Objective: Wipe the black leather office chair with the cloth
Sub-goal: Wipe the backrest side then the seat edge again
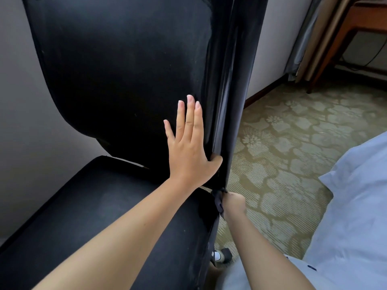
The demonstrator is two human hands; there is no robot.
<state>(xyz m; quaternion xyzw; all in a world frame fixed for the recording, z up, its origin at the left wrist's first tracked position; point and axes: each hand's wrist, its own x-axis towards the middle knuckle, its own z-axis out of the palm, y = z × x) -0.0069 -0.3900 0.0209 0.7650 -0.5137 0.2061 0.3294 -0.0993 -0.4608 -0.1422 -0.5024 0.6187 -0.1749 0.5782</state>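
left hand flat on chair, right hand gripping cloth

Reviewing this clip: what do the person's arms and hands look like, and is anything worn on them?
Both forearms are bare as far as the frame shows, with no sleeves in view. The left hand has no ring, watch, bracelet or glove, and its nails are short and unpainted. The right hand is mostly hidden, but no glove or wristband shows at its wrist.
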